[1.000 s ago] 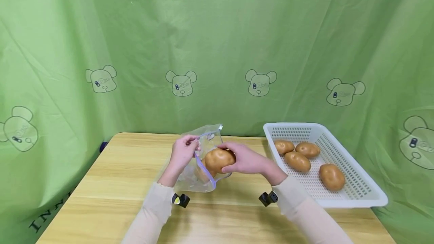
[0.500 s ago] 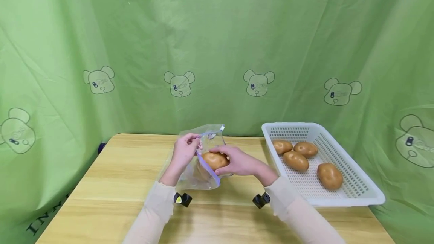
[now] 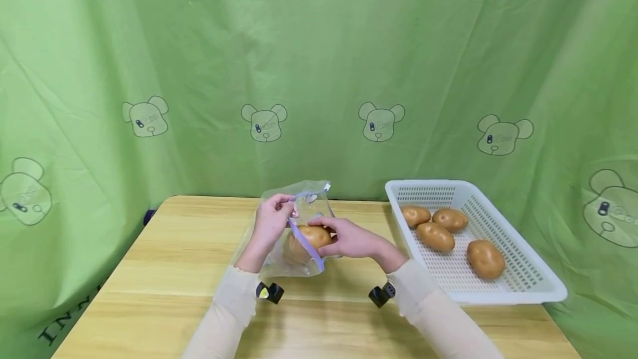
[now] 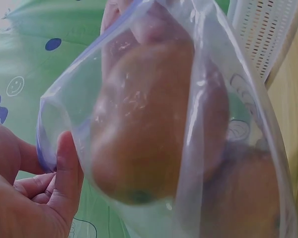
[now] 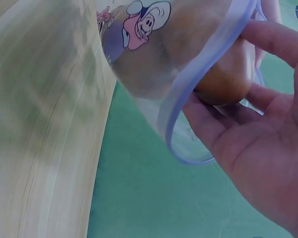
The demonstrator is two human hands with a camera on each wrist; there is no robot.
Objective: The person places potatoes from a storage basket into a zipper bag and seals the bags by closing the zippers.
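Observation:
A clear zip bag (image 3: 306, 242) with a purple sealing strip stands open-mouthed over the table's middle. My left hand (image 3: 269, 219) pinches its rim, thumb and fingers closed on the strip in the left wrist view. Inside the mouth is a brown potato (image 3: 315, 235), which my right hand (image 3: 355, 240) grips from the right, fingertips past the rim. Through the plastic, the left wrist view shows this potato large and a second brown potato (image 4: 246, 193) lower in the bag. Cartoon figures (image 5: 145, 25) are printed on the bag's side in the right wrist view.
To the right, a white plastic basket (image 3: 523, 297) with slotted walls holds several potatoes, one (image 3: 485, 260) lying apart from the others. The wooden table (image 3: 169, 254) ends at a green curtain (image 3: 319, 60) printed with bear heads.
My right hand has moved left and slightly down, carrying the potato from the bag's mouth to farther inside. The left hand keeps its pinch on the rim.

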